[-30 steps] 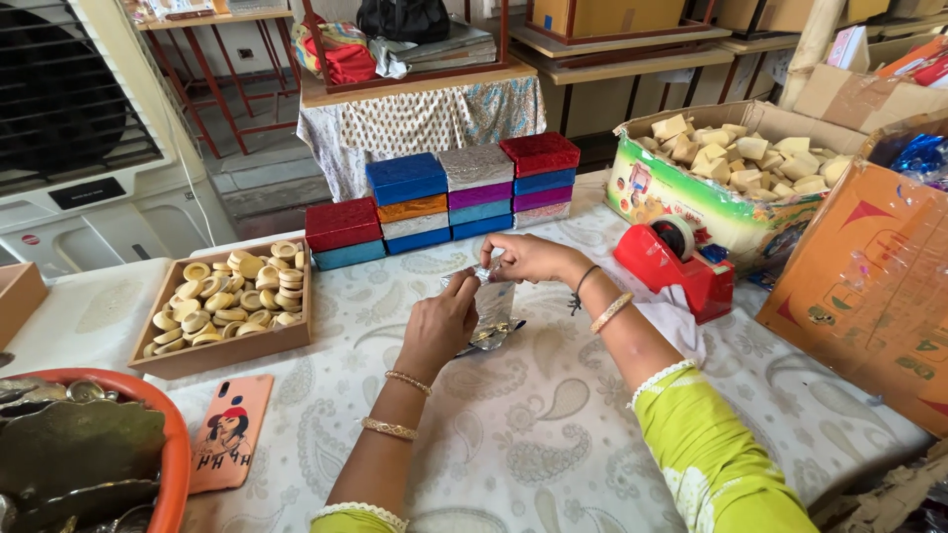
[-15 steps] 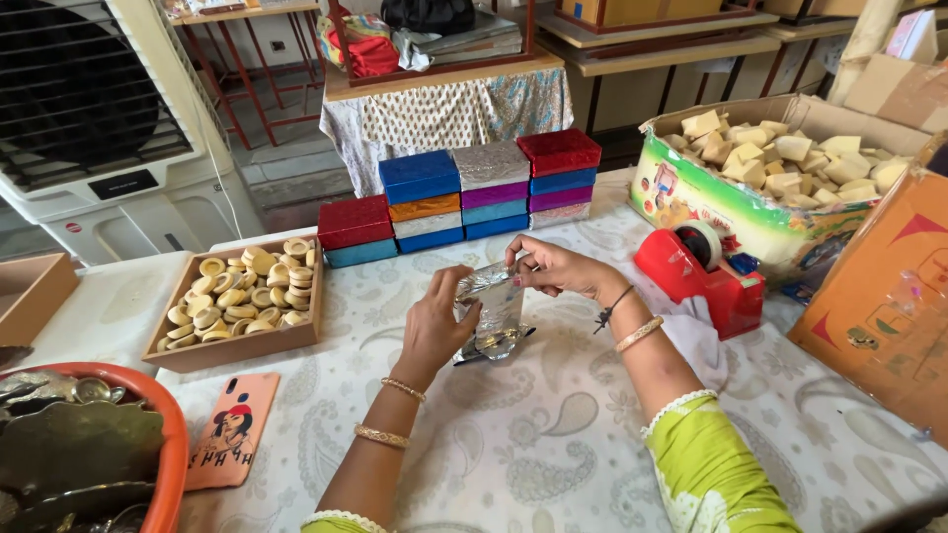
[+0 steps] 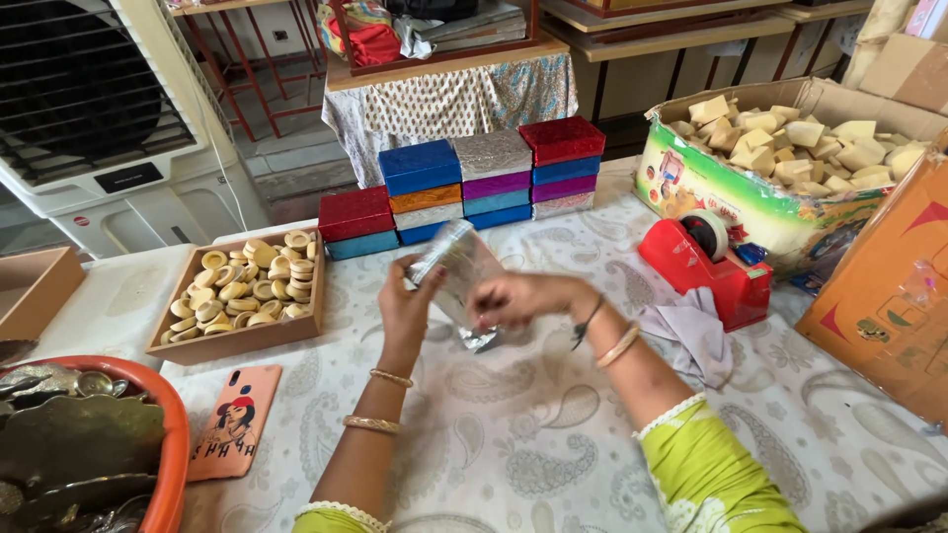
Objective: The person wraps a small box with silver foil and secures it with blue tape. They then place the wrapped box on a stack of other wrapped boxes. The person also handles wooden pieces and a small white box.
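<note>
**Clear wrapped packet held in both hands above the table**

Item: small shiny clear packet, tilted, raised over the paisley-cloth table. Left hand closed on its left edge; right hand closed on its right side. Behind the packet: stack of coloured boxes. Left of the packet: wooden tray of pale round pieces; below that tray, a phone. Right of the packet: red tape dispenser, grey cloth, carton of pale blocks.

A white air cooler stands left; wooden shelves and a cloth-draped bench line the back, in daylight.
</note>
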